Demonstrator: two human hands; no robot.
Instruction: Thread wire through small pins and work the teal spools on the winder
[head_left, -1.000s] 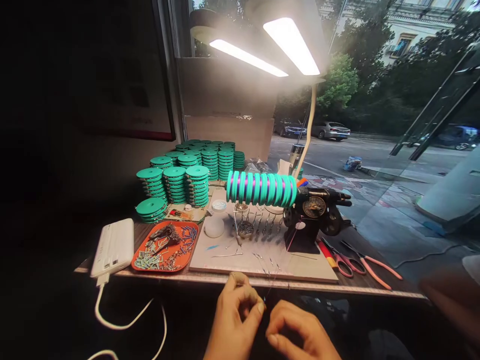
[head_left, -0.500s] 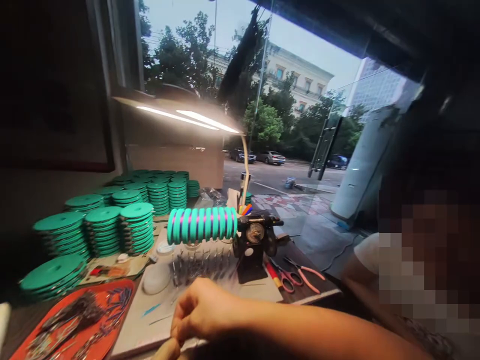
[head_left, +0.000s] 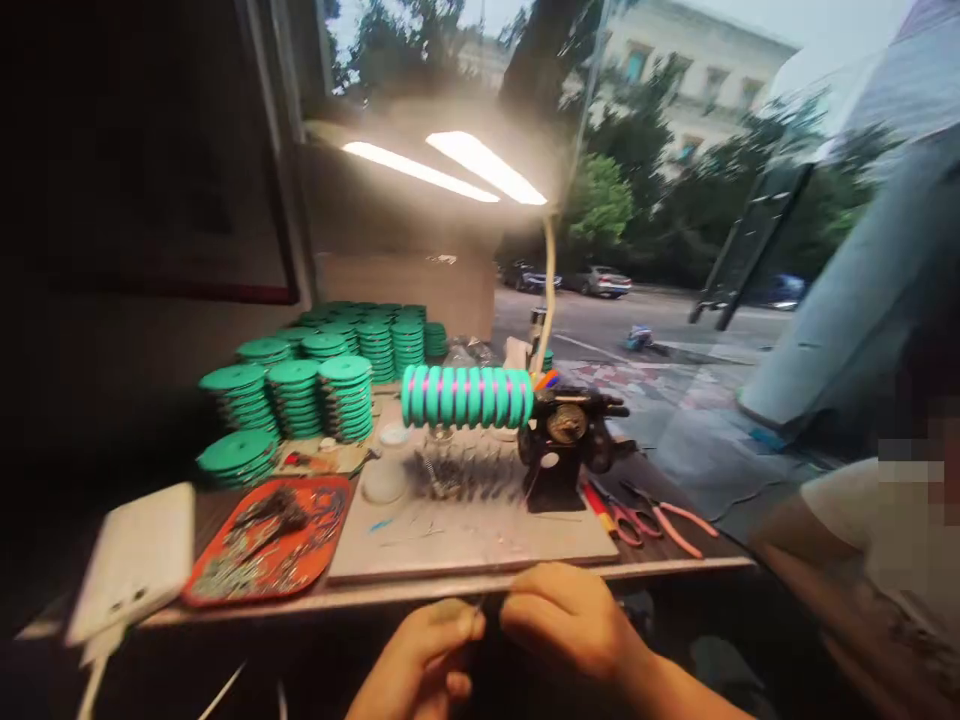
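Observation:
My left hand [head_left: 420,660] and my right hand [head_left: 566,615] meet just in front of the table's near edge, fingertips pinched together. Whatever they pinch is too small and blurred to make out. Beyond them lies a pale work mat [head_left: 472,535] with small hooks and thin wire pieces. On a black winding machine [head_left: 562,450] sits a row of teal spools [head_left: 465,395] with pink line, held sideways above the mat.
Stacks of teal spools [head_left: 300,395] stand at the back left. An orange tray [head_left: 262,545] of small parts and a white power bank [head_left: 131,560] lie left. Scissors and pliers [head_left: 652,510] lie right of the machine. A lit desk lamp [head_left: 442,165] hangs overhead. Another person's sleeve [head_left: 870,520] is at right.
The view swung up and right, then back down. My right hand, raised over the mat half a second ago, has come back down to meet my left hand at the table edge.

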